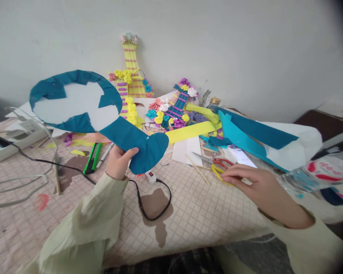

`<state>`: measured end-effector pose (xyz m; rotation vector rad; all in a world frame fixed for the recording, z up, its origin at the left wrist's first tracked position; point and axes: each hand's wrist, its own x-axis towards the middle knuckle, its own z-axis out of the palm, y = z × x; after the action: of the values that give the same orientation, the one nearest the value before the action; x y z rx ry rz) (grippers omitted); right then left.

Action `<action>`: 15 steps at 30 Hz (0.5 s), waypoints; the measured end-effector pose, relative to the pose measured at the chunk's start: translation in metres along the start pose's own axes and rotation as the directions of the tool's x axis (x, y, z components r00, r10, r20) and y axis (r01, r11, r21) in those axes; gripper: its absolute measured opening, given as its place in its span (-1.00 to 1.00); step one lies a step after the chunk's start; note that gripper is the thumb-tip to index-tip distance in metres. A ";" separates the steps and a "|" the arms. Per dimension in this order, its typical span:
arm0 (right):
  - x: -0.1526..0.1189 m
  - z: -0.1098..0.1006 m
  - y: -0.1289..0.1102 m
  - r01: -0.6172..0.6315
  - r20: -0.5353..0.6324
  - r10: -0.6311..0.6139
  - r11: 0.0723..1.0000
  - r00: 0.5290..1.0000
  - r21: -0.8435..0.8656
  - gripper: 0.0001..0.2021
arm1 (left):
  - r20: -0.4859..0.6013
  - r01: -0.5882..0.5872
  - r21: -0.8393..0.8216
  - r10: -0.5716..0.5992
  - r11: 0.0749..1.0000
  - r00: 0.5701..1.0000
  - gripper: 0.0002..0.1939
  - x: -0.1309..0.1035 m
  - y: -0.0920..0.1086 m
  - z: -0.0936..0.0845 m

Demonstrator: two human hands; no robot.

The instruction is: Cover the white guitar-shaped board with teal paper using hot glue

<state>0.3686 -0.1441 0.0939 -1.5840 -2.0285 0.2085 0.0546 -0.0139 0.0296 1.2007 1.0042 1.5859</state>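
A flat cutout (124, 131) wrapped in dark blue paper is raised above the table. Its large oval end shows a white cross-shaped middle, and a narrow neck leads to a smaller rounded end. My left hand (118, 161) is closed on the neck near that small end, thumb on the front. To the right, my right hand (253, 182) pinches the yellow handle of scissors (217, 167), whose other handle is red. The scissors' blades point left, low over the table, beside thin wooden sticks (201, 173).
Flower-covered yellow and blue crafts (131, 87) lean at the wall. Yellow and blue paper strips (254, 129), a phone (241, 156) and a plastic bottle (317, 173) lie right. Left are a green cutter (93, 158), a power strip (17, 140) and cables.
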 end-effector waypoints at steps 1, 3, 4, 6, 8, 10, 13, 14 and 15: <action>0.002 0.001 0.001 0.013 -0.022 -0.013 1.000 1.000 -0.022 -0.79 | -0.001 0.005 -0.002 -0.005 1.000 1.000 -0.58 0.000 0.001 0.000; 0.005 0.002 0.002 0.023 -0.060 -0.027 0.997 0.998 -0.069 -0.79 | 0.007 0.013 -0.011 -0.012 1.000 1.000 -0.58 -0.001 0.002 0.000; 0.008 0.003 0.004 0.028 -0.072 -0.034 0.995 0.997 -0.091 -0.77 | 0.012 0.018 -0.014 -0.018 1.000 1.000 -0.59 -0.001 0.002 0.001; 0.013 0.007 0.007 0.046 -0.045 -0.052 0.992 0.998 -0.121 -0.69 | 0.017 0.032 -0.016 -0.031 0.999 0.999 -0.61 -0.003 0.003 0.002; 0.019 0.013 0.010 0.068 0.031 -0.065 0.993 0.997 -0.096 -0.67 | 0.016 0.045 -0.018 -0.045 0.999 0.999 -0.64 -0.004 0.004 0.003; 0.027 0.022 0.011 0.053 0.062 -0.051 0.998 0.997 -0.020 -0.78 | 0.023 0.054 -0.027 -0.054 0.998 0.998 -0.65 -0.006 0.004 0.005; 0.040 0.041 -0.001 -0.078 -0.005 0.081 0.970 0.997 0.232 -0.51 | 0.050 0.073 -0.058 -0.070 0.996 0.996 -0.62 -0.008 0.004 0.007; 0.045 0.049 -0.008 -0.134 -0.005 0.145 0.925 0.989 0.355 -0.37 | 0.060 0.079 -0.070 -0.075 0.994 0.995 -0.60 -0.009 0.004 0.008; 0.051 0.056 -0.017 -0.190 0.028 0.201 0.854 0.979 0.484 -0.25 | 0.072 0.082 -0.080 -0.076 0.993 0.995 -0.58 -0.010 0.004 0.008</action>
<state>0.3175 -0.0900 0.0709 -1.4483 -1.6200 0.7155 0.0636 -0.0238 0.0321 1.1378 0.9224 1.5002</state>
